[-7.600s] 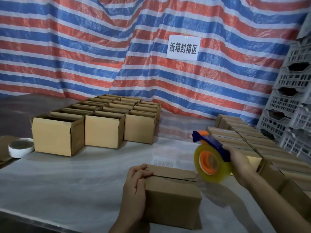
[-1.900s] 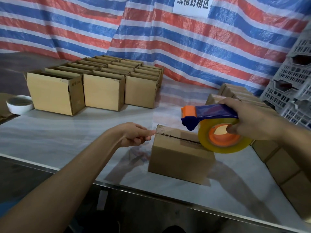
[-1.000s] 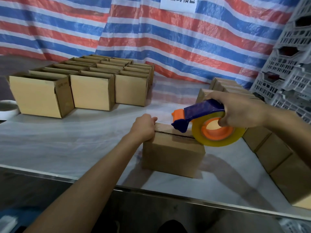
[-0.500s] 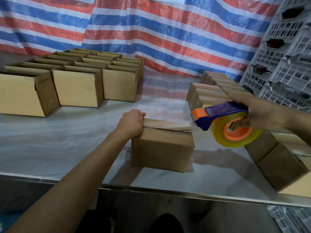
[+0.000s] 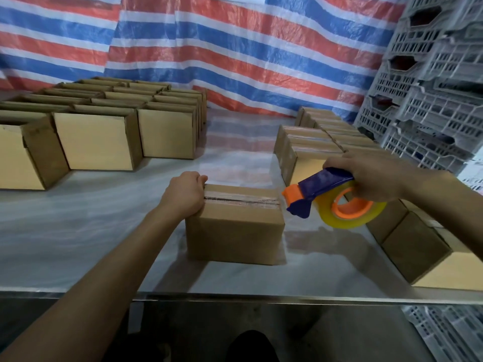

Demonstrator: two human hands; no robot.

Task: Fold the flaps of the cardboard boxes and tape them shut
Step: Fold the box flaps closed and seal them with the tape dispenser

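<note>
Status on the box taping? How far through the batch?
Done: a row of closed boxes stands on the right, tape showing on the nearer tops. In hand: the middle box has tape over its seam; the left hand grips its left end, the right hand holds the tape dispenser just past its right end. Left: the block of open boxes on the left.

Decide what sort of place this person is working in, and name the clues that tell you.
Most likely a packing station in a warehouse or workshop: rows of open cardboard boxes, a line of taped boxes, stacked plastic crates, and a tape dispenser in the right hand.
</note>
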